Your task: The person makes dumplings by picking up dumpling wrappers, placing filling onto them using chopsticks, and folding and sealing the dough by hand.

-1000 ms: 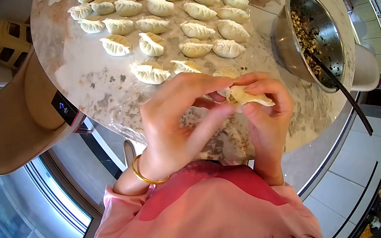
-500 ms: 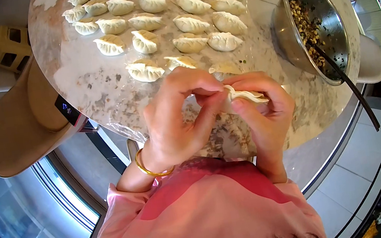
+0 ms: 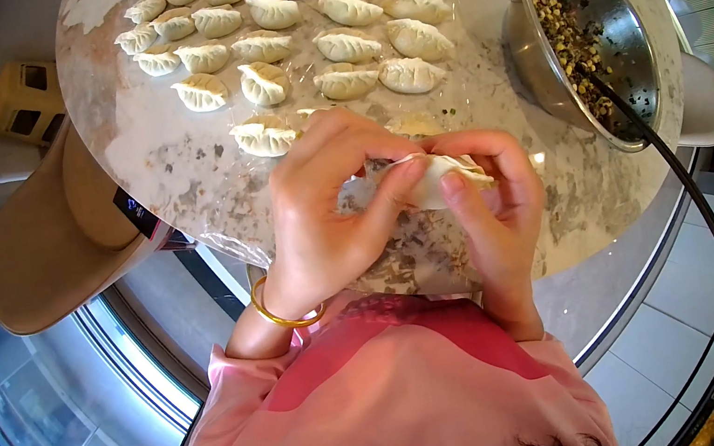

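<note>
Between my two hands, above the near part of the table, is a dumpling with pleats along its right edge. My left hand pinches the dumpling's left end between thumb and index finger; a gold bracelet is round that wrist. My right hand grips the other end, thumb in front and fingers curled behind. Just past my left hand lies a finished dumpling, and another is partly covered by that hand. Rows of pleated dumplings spread over the far side of the table.
On the right of the round marbled table stands a metal bowl of chopped filling. A long dark utensil handle sticks out over its near rim. A brown chair stands at the left, a pale one at the right.
The dumpling has turned in my fingers and shows more of its smooth side. Both hands still pinch it. The view has shifted slightly, so the table's items appear a little higher.
</note>
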The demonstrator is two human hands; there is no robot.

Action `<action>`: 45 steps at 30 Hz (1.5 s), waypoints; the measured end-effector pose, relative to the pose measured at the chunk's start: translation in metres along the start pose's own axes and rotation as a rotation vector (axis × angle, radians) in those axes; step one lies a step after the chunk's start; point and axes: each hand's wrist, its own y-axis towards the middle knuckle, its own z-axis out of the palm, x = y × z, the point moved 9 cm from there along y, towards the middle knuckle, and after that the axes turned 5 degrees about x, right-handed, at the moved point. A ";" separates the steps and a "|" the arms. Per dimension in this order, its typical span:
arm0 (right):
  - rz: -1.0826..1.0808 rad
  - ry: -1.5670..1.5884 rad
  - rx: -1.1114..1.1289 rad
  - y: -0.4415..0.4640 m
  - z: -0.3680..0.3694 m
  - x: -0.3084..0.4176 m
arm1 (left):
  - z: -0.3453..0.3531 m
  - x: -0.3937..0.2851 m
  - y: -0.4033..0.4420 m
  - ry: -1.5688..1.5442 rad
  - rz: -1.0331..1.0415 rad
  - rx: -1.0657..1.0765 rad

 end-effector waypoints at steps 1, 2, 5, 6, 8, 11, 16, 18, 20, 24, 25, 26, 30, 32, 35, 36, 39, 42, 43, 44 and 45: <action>0.000 0.002 -0.001 0.000 0.000 0.000 | 0.000 -0.003 0.000 0.037 0.038 -0.007; -0.005 -0.031 -0.011 -0.001 0.000 0.001 | 0.000 -0.005 0.000 0.074 0.076 -0.014; -0.021 -0.064 -0.027 -0.001 -0.005 0.004 | 0.003 -0.010 0.000 0.113 0.203 -0.019; -0.032 -0.064 -0.029 -0.001 -0.007 0.005 | 0.006 -0.012 0.001 0.112 0.206 -0.015; -0.021 -0.016 -0.038 -0.001 -0.009 0.003 | -0.003 -0.002 0.000 -0.118 0.063 -0.146; -0.007 0.029 -0.039 0.000 -0.009 0.002 | -0.006 0.006 -0.004 -0.107 -0.002 -0.043; -0.026 0.005 -0.026 -0.002 -0.002 0.005 | -0.006 0.010 -0.011 -0.034 0.055 -0.086; -0.167 -0.144 0.002 -0.004 0.001 0.017 | -0.006 0.006 -0.013 0.019 0.163 -0.066; -0.224 -0.186 0.014 -0.004 0.000 0.018 | -0.002 0.008 -0.012 -0.191 0.045 -0.085; -0.237 -0.233 -0.005 -0.008 0.002 0.018 | 0.009 0.018 -0.012 -0.411 -0.066 0.072; -0.236 -0.232 -0.007 -0.008 0.001 0.018 | 0.009 0.019 -0.012 -0.410 -0.068 0.074; -0.242 -0.263 -0.017 -0.008 0.000 0.019 | 0.010 0.016 -0.010 -0.382 -0.014 0.110; -0.273 -0.347 -0.017 -0.009 0.000 0.025 | 0.017 0.017 -0.010 -0.428 -0.086 0.139; -0.274 -0.267 -0.017 -0.008 -0.001 0.027 | 0.017 0.017 -0.011 -0.448 -0.086 0.111; -0.269 -0.160 -0.055 -0.010 -0.005 0.024 | 0.017 0.018 -0.012 -0.493 -0.076 0.069; -0.260 -0.133 -0.099 -0.012 -0.009 0.022 | 0.018 0.018 -0.012 -0.517 -0.069 0.060; -0.263 -0.183 -0.143 -0.012 -0.012 0.024 | 0.023 0.019 -0.015 -0.546 -0.096 0.037; -0.431 -0.370 -0.120 -0.010 -0.009 0.033 | 0.027 0.017 -0.018 -0.581 -0.110 0.030; -0.431 -0.370 -0.121 -0.009 -0.010 0.032 | 0.028 0.016 -0.018 -0.581 -0.110 0.030; -0.475 -0.410 -0.117 -0.010 -0.009 0.034 | 0.029 0.015 -0.019 -0.567 -0.092 0.036; -0.519 -0.451 -0.115 -0.012 -0.007 0.037 | 0.030 0.014 -0.019 -0.553 -0.074 0.043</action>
